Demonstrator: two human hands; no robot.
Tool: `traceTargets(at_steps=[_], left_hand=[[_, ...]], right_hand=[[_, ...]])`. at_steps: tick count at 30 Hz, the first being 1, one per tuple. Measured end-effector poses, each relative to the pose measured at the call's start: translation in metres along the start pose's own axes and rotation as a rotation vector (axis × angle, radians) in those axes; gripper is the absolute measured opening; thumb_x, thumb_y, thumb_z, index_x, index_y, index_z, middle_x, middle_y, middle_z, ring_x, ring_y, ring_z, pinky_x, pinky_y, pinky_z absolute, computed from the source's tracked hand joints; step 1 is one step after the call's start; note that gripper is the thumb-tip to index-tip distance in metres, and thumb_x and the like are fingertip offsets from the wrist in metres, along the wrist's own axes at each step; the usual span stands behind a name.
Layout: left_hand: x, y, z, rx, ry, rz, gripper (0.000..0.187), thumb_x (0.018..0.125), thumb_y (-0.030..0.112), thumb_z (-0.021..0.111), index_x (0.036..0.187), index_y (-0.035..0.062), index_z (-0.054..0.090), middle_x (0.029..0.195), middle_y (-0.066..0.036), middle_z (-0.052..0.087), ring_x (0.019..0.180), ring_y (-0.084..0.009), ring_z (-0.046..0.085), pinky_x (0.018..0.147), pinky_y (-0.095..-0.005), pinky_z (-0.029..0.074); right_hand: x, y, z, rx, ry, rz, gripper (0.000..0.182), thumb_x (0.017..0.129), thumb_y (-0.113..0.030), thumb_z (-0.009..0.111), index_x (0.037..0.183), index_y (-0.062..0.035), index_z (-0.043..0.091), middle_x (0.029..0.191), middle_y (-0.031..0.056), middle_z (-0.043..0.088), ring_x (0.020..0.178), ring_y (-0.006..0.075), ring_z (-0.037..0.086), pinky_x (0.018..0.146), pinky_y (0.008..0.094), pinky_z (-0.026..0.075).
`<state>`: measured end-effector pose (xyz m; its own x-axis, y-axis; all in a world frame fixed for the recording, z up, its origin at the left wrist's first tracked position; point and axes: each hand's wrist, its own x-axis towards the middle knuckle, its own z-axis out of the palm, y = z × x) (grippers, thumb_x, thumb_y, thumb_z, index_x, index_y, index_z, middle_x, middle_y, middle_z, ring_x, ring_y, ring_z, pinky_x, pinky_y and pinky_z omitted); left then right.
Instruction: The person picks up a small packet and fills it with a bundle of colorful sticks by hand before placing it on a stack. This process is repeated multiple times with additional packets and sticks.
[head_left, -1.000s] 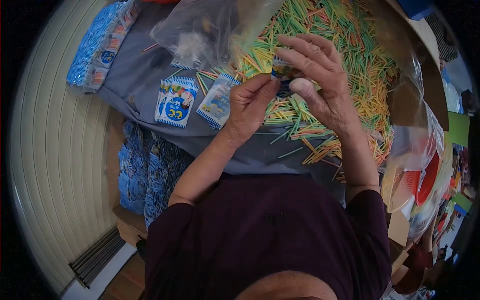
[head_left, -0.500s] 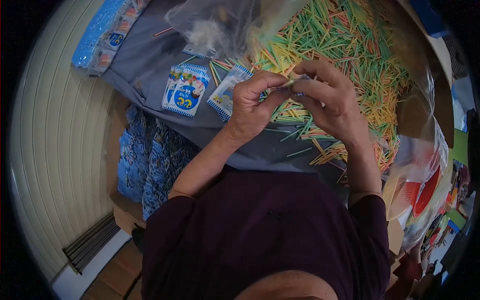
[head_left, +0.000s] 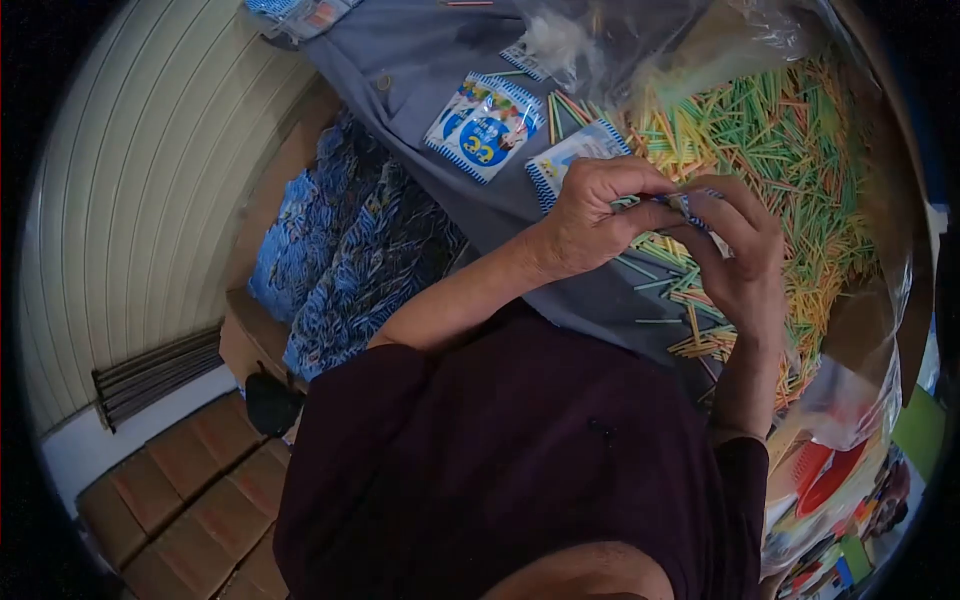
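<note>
My left hand [head_left: 610, 215] and my right hand [head_left: 738, 240] meet over the near edge of a pile of thin coloured sticks [head_left: 790, 170]. Both pinch a small packet [head_left: 682, 203] with blue-striped edges, mostly hidden by the fingers. Just behind my left hand, a blue-and-white packet [head_left: 565, 155] lies flat on the grey cloth [head_left: 420, 90]. Farther left, overlapping blue-and-white packets [head_left: 487, 130] lie on the same cloth. Green, yellow and orange sticks are scattered below my fingers.
A cardboard box [head_left: 262, 340] holding many blue packets [head_left: 350, 260] is at the left. Clear plastic sheeting [head_left: 690, 50] lies over the far side. Brown cartons [head_left: 190, 480] sit on the floor at lower left. A red basket [head_left: 832, 478] is at lower right.
The view has turned, so the packets, pile and hands appear farther right, and more floor cartons show. Both hands still pinch the small packet close together.
</note>
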<state>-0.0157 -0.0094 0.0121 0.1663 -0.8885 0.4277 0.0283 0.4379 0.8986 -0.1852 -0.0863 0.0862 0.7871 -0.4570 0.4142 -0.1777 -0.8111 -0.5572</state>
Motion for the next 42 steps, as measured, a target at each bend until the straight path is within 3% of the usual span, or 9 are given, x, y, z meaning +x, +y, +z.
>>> traceTargets(at_steps=[8, 11, 13, 20, 23, 26, 29, 36, 42], left_hand=[[-0.001, 0.023, -0.075, 0.525, 0.237, -0.038, 0.009, 0.082, 0.003, 0.068, 0.090, -0.0024, 0.070, 0.076, -0.011, 0.065, 0.068, -0.0246, 0.063, 0.064, -0.0324, 0.048], [0.001, -0.006, -0.112, 1.008, 0.096, -0.066, 0.011, 0.084, 0.007, 0.068, 0.091, -0.0011, 0.070, 0.075, -0.011, 0.061, 0.072, -0.0297, 0.059, 0.067, -0.0384, 0.047], [0.002, -0.011, -0.117, 1.354, 0.038, 0.110, 0.012, 0.083, 0.009, 0.069, 0.091, 0.0002, 0.069, 0.078, -0.010, 0.058, 0.078, -0.0327, 0.055, 0.070, -0.0433, 0.045], [0.017, 0.012, -0.087, 1.482, 0.170, 0.271, 0.011, 0.079, 0.010, 0.071, 0.087, 0.0035, 0.067, 0.085, -0.009, 0.061, 0.083, -0.0304, 0.057, 0.072, -0.0422, 0.045], [0.012, 0.016, -0.047, 1.102, -0.185, 0.124, 0.027, 0.071, 0.011, 0.077, 0.096, 0.0044, 0.066, 0.096, -0.010, 0.060, 0.086, -0.0296, 0.057, 0.072, -0.0399, 0.046], [0.004, 0.007, -0.020, 1.213, -0.306, 0.090, 0.028, 0.072, 0.011, 0.076, 0.097, 0.0005, 0.067, 0.096, -0.011, 0.060, 0.083, -0.0301, 0.058, 0.070, -0.0387, 0.048], [-0.004, -0.003, -0.013, 1.346, -0.282, 0.141, 0.028, 0.073, 0.010, 0.074, 0.097, -0.0009, 0.067, 0.091, -0.010, 0.058, 0.080, -0.0290, 0.058, 0.067, -0.0373, 0.049], [-0.008, -0.007, -0.011, 1.376, -0.234, 0.189, 0.017, 0.074, 0.005, 0.066, 0.090, -0.0007, 0.067, 0.081, -0.009, 0.056, 0.078, -0.0266, 0.058, 0.063, -0.0347, 0.049], [-0.005, -0.003, -0.022, 0.977, -0.049, 0.137, 0.009, 0.078, 0.002, 0.070, 0.087, -0.0005, 0.070, 0.081, -0.010, 0.064, 0.073, -0.0289, 0.062, 0.062, -0.0375, 0.048]], right_hand=[[-0.004, 0.010, 0.001, 0.095, 0.143, 0.084, 0.029, 0.077, -0.001, 0.073, 0.105, -0.0055, 0.069, 0.094, 0.0128, 0.066, 0.079, 0.0277, 0.066, 0.065, 0.0355, 0.052], [-0.016, 0.034, -0.001, 0.091, 0.089, 0.238, 0.025, 0.077, 0.000, 0.071, 0.102, -0.0045, 0.070, 0.090, 0.0114, 0.066, 0.077, 0.0239, 0.066, 0.066, 0.0330, 0.052], [-0.024, 0.060, 0.001, -0.437, -0.080, 0.223, 0.017, 0.081, -0.004, 0.068, 0.098, -0.0054, 0.070, 0.087, 0.0109, 0.066, 0.073, 0.0246, 0.065, 0.064, 0.0335, 0.052], [-0.022, 0.123, -0.062, -0.650, 0.292, 0.416, 0.014, 0.084, -0.017, 0.063, 0.089, -0.0065, 0.072, 0.086, 0.0134, 0.067, 0.080, 0.0344, 0.065, 0.069, 0.0444, 0.052], [0.016, 0.136, -0.071, -0.702, 0.346, 0.316, 0.016, 0.083, -0.018, 0.064, 0.089, -0.0041, 0.071, 0.087, 0.0150, 0.067, 0.078, 0.0355, 0.065, 0.069, 0.0446, 0.053], [0.065, 0.152, -0.066, -0.929, -0.014, 0.675, 0.021, 0.084, -0.021, 0.066, 0.097, -0.0046, 0.069, 0.090, 0.0191, 0.067, 0.084, 0.0355, 0.067, 0.069, 0.0493, 0.051], [0.077, 0.211, -0.041, -1.105, 0.142, 0.462, 0.029, 0.085, -0.021, 0.065, 0.109, -0.0050, 0.063, 0.087, 0.0163, 0.068, 0.080, 0.0315, 0.068, 0.067, 0.0501, 0.051], [0.099, 0.243, -0.044, -0.511, 0.310, 0.597, 0.031, 0.086, -0.022, 0.064, 0.111, -0.0036, 0.061, 0.086, 0.0141, 0.067, 0.080, 0.0283, 0.067, 0.067, 0.0495, 0.051], [0.079, 0.225, -0.078, 0.037, 0.453, 0.674, 0.033, 0.088, -0.023, 0.063, 0.113, -0.0022, 0.059, 0.085, 0.0118, 0.066, 0.079, 0.0252, 0.066, 0.068, 0.0489, 0.051]])
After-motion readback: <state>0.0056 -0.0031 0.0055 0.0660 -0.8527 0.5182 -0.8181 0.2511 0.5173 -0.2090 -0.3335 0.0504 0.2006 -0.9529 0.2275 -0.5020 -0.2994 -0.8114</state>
